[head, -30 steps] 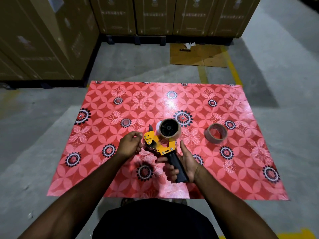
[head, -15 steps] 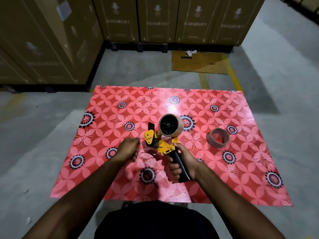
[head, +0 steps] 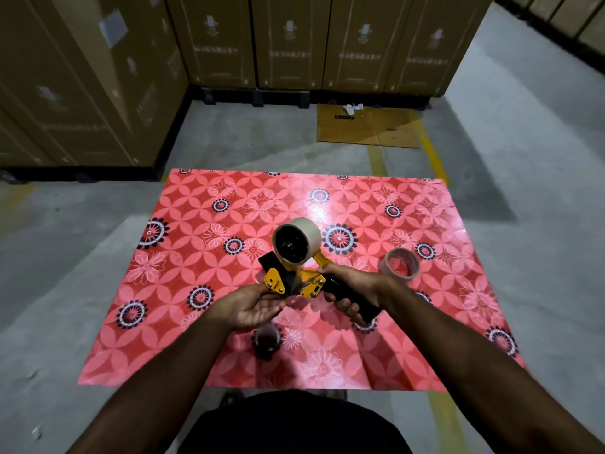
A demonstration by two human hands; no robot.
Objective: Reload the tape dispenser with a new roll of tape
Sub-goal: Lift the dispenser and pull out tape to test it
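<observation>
Yellow tape dispenser (head: 296,276) now lifted higher over the red mat (head: 203,224), new roll (head: 296,240) seated on its hub; my right hand (head: 352,285) wraps the black handle. Left hand (head: 250,306) moved in under the front, half-open grip touching the plate, likely threading tape; spent core (head: 398,265) lies on the mat.

— Where's the right hand (head: 352,290)?
— At three o'clock of the left, fingers (head: 343,304) wrapped tight, forearm running to five o'clock.
— And the left hand (head: 250,306)?
— Palm up, fingers loosely curled.
</observation>
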